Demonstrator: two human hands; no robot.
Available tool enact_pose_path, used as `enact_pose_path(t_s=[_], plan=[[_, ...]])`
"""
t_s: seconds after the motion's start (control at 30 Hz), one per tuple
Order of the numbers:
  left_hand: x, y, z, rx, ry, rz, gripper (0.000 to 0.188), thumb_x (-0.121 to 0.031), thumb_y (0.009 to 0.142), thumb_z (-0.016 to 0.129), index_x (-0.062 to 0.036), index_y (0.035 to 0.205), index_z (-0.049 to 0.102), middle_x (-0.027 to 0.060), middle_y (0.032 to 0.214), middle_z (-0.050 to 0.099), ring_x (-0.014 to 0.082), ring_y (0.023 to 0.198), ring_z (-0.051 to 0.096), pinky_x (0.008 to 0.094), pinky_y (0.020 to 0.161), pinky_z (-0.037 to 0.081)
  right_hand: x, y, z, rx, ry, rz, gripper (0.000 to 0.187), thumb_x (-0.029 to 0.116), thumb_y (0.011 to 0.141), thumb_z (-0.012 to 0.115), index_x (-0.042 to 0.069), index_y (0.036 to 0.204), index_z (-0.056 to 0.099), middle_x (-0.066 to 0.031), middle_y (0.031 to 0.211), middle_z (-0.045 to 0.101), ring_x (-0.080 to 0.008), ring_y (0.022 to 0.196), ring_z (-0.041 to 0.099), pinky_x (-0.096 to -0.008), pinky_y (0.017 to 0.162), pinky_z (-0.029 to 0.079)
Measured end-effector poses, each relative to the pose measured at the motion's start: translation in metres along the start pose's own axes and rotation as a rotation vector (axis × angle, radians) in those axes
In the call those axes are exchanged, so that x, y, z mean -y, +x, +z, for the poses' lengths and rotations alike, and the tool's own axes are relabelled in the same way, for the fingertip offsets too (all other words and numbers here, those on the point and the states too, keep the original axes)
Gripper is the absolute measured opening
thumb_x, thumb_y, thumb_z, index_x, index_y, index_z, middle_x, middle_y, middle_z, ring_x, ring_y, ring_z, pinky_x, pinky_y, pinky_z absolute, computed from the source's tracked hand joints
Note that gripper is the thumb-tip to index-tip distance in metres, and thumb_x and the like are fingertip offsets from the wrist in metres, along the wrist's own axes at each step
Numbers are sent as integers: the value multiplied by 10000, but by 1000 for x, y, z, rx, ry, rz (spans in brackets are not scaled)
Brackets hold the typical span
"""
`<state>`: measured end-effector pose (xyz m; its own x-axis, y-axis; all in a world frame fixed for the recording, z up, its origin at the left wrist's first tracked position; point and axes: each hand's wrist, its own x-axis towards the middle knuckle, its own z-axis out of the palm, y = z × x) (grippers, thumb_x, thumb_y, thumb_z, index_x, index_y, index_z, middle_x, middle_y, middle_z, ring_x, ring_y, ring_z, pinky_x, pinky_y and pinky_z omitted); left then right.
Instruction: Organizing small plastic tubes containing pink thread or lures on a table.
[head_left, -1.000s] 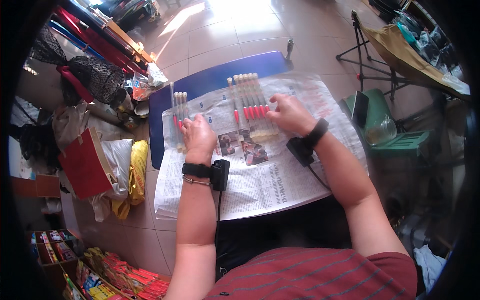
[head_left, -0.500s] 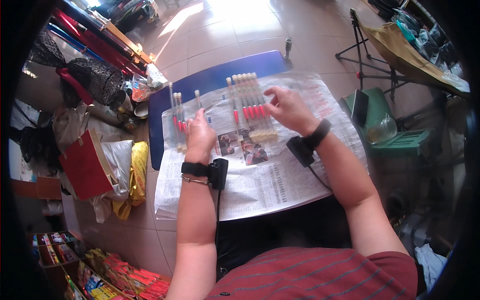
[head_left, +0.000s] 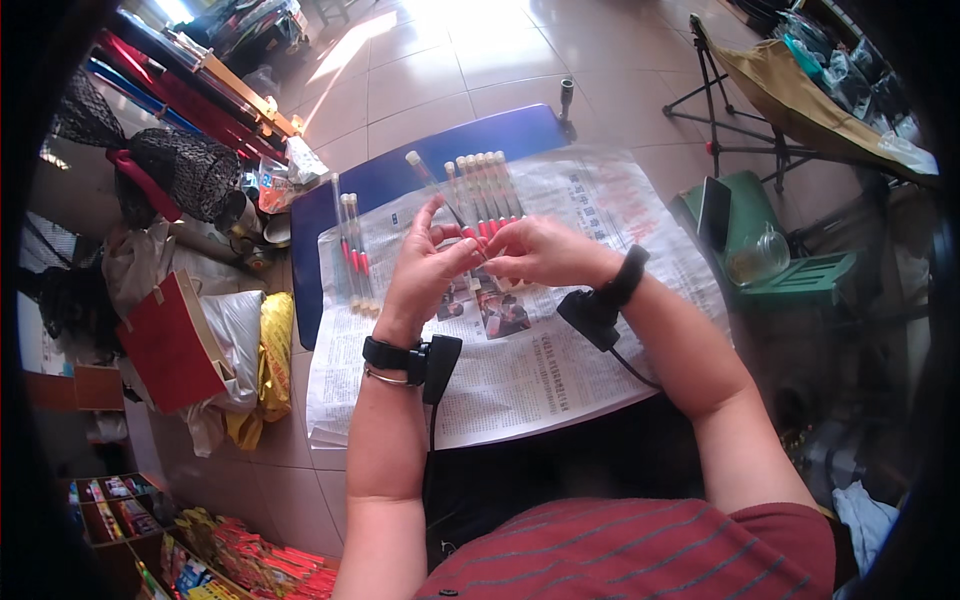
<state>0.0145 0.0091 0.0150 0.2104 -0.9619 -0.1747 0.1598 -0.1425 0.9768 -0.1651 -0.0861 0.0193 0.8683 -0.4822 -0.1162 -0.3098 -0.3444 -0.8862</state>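
Likely light, stiff and smooth, perhaps brittle; best held gently around mid-length, without bending. Slender and clear with a pale cap and red section: a tube [head_left: 427,178] held above the newspaper [head_left: 480,400] on the blue desk [head_left: 455,137], cap toward eleven o'clock. Pinched low down between left hand [head_left: 420,270] and right hand [head_left: 550,252]; similar tubes [head_left: 488,190] at twelve o'clock, a smaller group [head_left: 353,256] at nine.

You are wearing a dark red, short-sleeved shirt [head_left: 610,550] with grey stripes [head_left: 560,568] and a dark button [head_left: 449,593]. Black straps [head_left: 629,277] are circling your wrists [head_left: 398,333], each bearing a black box [head_left: 442,368] trailing a cable [head_left: 632,370]. A thin silvery bracelet [head_left: 393,380] is sitting beside the left strap [head_left: 388,353].
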Motion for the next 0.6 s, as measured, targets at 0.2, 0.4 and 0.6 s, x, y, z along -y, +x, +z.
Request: enact_pose_path(t_s=[0.2, 0.4, 0.6], plan=[[4, 5, -4, 25, -55, 18, 597, -60, 938, 579, 19, 1436, 259, 133, 1022, 607, 201, 949, 654, 327, 838, 572, 1, 0, 1, -11, -68, -14, 276, 245, 841, 672, -14, 928, 707, -147, 825, 693, -219, 743, 675, -325, 714, 537], [2, 9, -17, -216, -195, 58, 176, -166, 1000, 504, -49, 1127, 536, 47, 932, 637, 153, 892, 661, 274, 772, 554, 7, -4, -1, 38, -95, 14, 223, 196, 854, 679, -18, 917, 682, -115, 795, 678, -193, 742, 659, -315, 707, 527], [3, 8, -15, -197, -86, -7, 180, -205, 983, 550, -48, 1067, 573, 33, 909, 639, 127, 844, 656, 253, 754, 546, 8, -5, -2, 71, -92, -20, 257, 212, 807, 675, -31, 890, 692, -149, 815, 688, -231, 737, 672, -327, 716, 537]])
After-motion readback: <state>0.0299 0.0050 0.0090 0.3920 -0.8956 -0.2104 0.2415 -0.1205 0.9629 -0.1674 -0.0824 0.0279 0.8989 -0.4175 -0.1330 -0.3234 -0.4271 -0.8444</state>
